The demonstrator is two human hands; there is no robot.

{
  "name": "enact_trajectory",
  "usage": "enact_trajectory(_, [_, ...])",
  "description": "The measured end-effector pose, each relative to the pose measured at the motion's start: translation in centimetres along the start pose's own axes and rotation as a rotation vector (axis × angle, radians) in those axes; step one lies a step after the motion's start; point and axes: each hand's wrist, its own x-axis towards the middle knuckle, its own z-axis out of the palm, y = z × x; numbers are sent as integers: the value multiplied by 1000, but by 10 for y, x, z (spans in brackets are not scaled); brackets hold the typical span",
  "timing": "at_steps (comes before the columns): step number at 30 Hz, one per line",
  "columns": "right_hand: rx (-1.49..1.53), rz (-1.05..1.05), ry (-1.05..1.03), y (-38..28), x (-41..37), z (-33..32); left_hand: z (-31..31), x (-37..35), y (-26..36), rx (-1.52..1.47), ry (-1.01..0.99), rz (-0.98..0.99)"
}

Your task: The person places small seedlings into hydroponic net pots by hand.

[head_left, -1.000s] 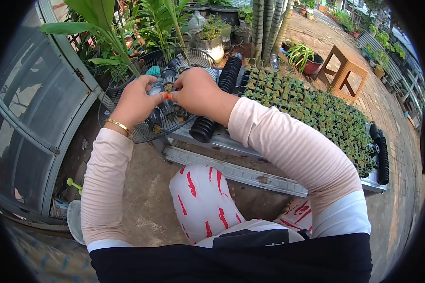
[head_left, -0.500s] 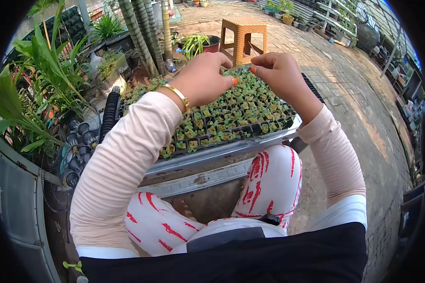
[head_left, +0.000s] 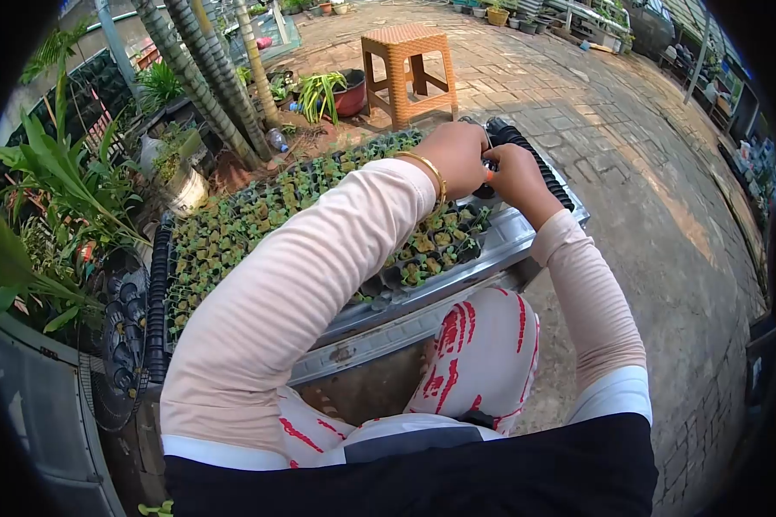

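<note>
My left hand (head_left: 459, 155), with a gold bracelet at the wrist, and my right hand (head_left: 517, 175) meet above the right end of the metal table (head_left: 500, 250). Both have their fingers closed around something dark, seemingly a small black pot, mostly hidden by the fingers. Left of them lies a black cell tray of small seedlings (head_left: 233, 233), partly covered by my left sleeve. A row of stacked black pots (head_left: 539, 164) lies just beyond and right of my right hand.
An orange woven stool (head_left: 408, 73) stands beyond the table. A red pot (head_left: 351, 93) with a plant is beside it. Another stack of black pots (head_left: 159, 293) lines the tray's left side. Leafy plants (head_left: 56, 181) and a wire basket of pots (head_left: 122, 336) are at left.
Both hands have moved from above the seedlings to the stacked pots at the right and come together. The view has shifted, so the tray appears further left.
</note>
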Motion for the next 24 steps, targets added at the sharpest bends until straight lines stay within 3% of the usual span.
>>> enact_trajectory(4, [50,-12,136,10,4,-5,-4,0,-16,-24,39,-8])
enact_trajectory(6, [281,9,226,0,10,-22,-15,-7,-28,-30,68,-22])
enact_trajectory(8, [915,89,117,-24,12,-42,-26,-18,-44,-202,264,-41])
enact_trajectory(9, [1108,44,82,-42,11,-51,-36,-28,-47,-375,237,-92])
enact_trajectory(12, [1423,-39,-63,-87,18,-55,-71,-74,-38,-793,302,-149])
enact_trajectory(15, [1493,-105,-169,-152,6,-59,-93,-116,-51,-972,340,-90])
enact_trajectory(21, [1561,-330,-334,-272,-6,-33,-117,-219,-81,-1115,791,-125])
enact_trajectory(24, [1568,-412,-440,-318,-15,-19,-126,-262,-96,-1126,881,-76])
